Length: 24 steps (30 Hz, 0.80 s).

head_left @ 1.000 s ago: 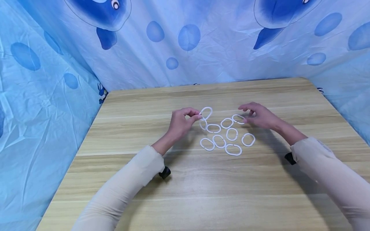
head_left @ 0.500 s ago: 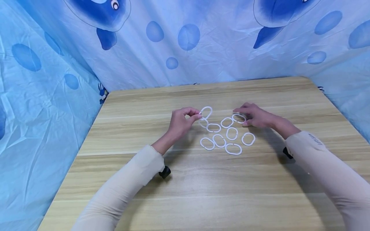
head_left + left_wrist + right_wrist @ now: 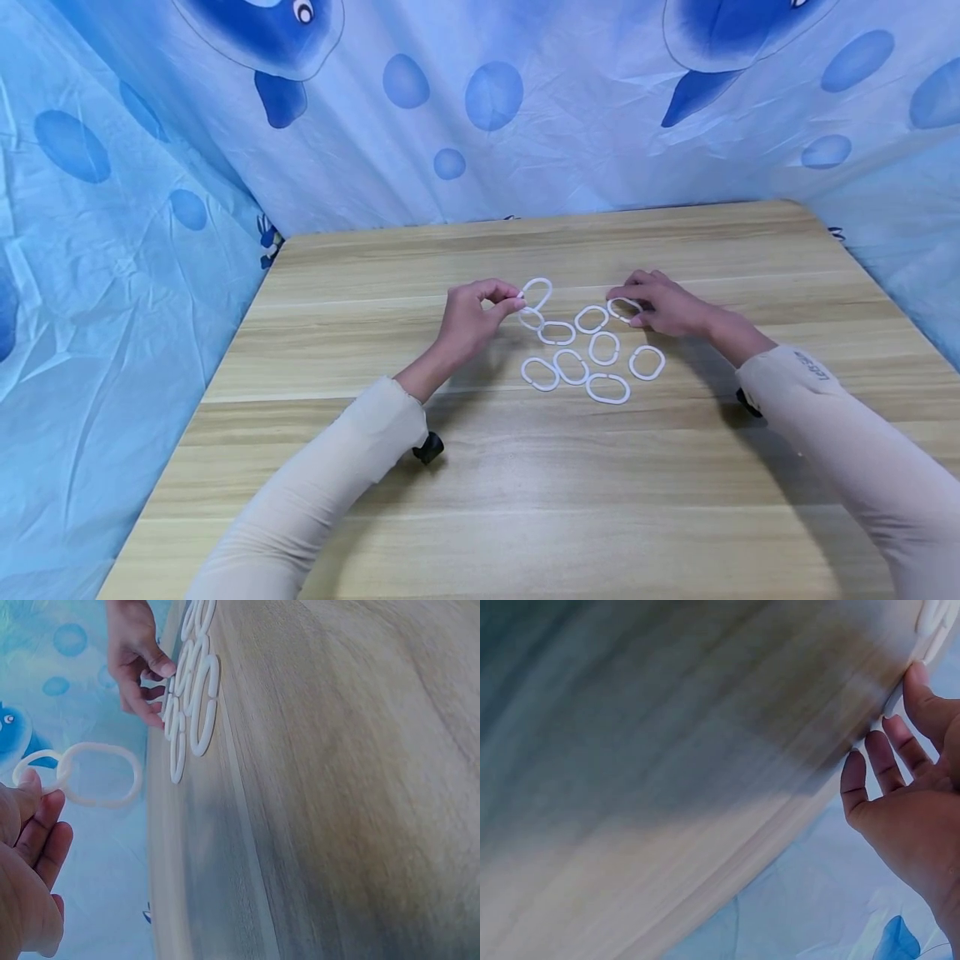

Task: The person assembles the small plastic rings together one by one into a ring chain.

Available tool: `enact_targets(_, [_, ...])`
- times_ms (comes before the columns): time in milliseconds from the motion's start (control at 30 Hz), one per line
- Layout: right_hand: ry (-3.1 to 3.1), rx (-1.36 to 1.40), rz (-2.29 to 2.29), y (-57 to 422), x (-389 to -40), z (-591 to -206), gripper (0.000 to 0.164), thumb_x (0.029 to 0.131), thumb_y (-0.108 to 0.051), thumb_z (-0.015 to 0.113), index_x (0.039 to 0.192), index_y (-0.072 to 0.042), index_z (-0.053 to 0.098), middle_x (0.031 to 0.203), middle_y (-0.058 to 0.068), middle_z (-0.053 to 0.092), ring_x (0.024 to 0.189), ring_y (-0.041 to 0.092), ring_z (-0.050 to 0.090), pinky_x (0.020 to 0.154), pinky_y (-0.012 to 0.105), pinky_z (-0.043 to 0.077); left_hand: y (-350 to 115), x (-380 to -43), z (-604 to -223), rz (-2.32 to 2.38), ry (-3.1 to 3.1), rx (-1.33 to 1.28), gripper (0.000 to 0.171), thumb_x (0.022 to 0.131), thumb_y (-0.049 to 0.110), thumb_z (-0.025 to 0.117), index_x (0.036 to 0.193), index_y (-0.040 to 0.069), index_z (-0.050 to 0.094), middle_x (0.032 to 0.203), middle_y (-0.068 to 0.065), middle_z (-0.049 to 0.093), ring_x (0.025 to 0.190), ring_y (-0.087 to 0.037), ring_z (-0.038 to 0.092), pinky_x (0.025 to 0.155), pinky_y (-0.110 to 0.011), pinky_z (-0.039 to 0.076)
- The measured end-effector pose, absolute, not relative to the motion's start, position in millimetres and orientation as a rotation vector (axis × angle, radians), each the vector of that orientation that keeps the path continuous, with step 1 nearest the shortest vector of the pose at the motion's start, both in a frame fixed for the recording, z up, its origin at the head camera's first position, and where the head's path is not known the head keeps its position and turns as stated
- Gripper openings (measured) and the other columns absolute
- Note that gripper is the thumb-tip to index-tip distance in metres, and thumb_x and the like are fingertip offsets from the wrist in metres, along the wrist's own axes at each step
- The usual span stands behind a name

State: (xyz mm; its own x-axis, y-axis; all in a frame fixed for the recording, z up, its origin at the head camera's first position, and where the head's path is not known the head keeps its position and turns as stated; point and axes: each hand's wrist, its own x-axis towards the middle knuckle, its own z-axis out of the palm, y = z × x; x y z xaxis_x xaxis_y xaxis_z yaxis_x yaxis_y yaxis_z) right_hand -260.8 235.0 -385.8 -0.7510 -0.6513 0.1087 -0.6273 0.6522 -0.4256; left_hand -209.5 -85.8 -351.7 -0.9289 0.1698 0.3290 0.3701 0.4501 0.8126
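My left hand (image 3: 474, 315) pinches a white oval plastic link (image 3: 36, 755) between thumb and fingers, held above the table. A second white link (image 3: 138, 776) hangs joined through it in the left wrist view. To the right, my right hand (image 3: 667, 306) reaches down to the tabletop, its thumb and forefinger at either side of another white link (image 3: 613, 302). The right wrist view shows the right thumb (image 3: 922, 694) against a link at the frame's edge. A narrow gap shows in several links.
Several more white links lie flat in a loose group between the hands, including a link (image 3: 647, 380) at the right and a link (image 3: 609, 402) at the front. The wooden table (image 3: 480, 500) ends at a blue curtain (image 3: 495, 183) behind.
My right hand has moved left and down onto the upper right link, closing its thumb and fingers about it. That link has shifted very slightly. My left hand stays put with its links.
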Motion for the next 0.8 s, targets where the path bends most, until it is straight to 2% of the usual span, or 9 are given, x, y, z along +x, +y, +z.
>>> enact_targets(333, [2.813,-0.967,-0.723,236.1,-259.6,-386.7,0.044,0.084,0.000,0.071,0.125,-0.002,0.057,0.112,0.019,0.052,0.099,0.032,0.044,0.085,0.046,0.036,-85.4,-209.4,-352.1,-1.469,-2.507,-0.474,0.008,0.083,0.016,0.076,0.087,0.009,0.074,0.076,0.000,0.069,0.071,-0.009,0.060,0.070,-0.024,0.042])
enact_targets(567, [2.864,-0.888,-0.643,236.0,-256.3,-386.8,0.040,0.086,-0.008,0.070,0.123,-0.001,0.058,0.097,0.014,0.048,0.083,0.026,0.042,0.072,0.039,0.036,-84.3,-209.9,-352.0,-1.474,-2.500,-0.477,0.008,0.084,0.016,0.076,0.087,0.009,0.074,0.076,0.000,0.069,0.071,-0.009,0.060,0.072,-0.026,0.044])
enact_targets(700, [2.898,-0.894,-0.598,236.1,-255.0,-386.1,0.040,0.084,-0.014,0.071,0.120,-0.001,0.061,0.093,0.013,0.049,0.080,0.024,0.042,0.068,0.036,0.035,-84.1,-210.2,-352.5,-1.482,-2.493,-0.482,0.007,0.084,0.015,0.076,0.087,0.009,0.074,0.076,-0.001,0.069,0.071,-0.010,0.060,0.075,-0.030,0.045])
enact_targets(800, [2.924,-0.914,-0.587,235.2,-253.7,-384.5,0.040,0.082,-0.018,0.073,0.117,-0.001,0.063,0.091,0.012,0.050,0.078,0.023,0.043,0.066,0.034,0.035,-84.7,-210.0,-352.4,-1.484,-2.488,-0.480,0.008,0.083,0.015,0.076,0.087,0.009,0.074,0.076,0.000,0.069,0.071,-0.010,0.060,0.073,-0.028,0.044])
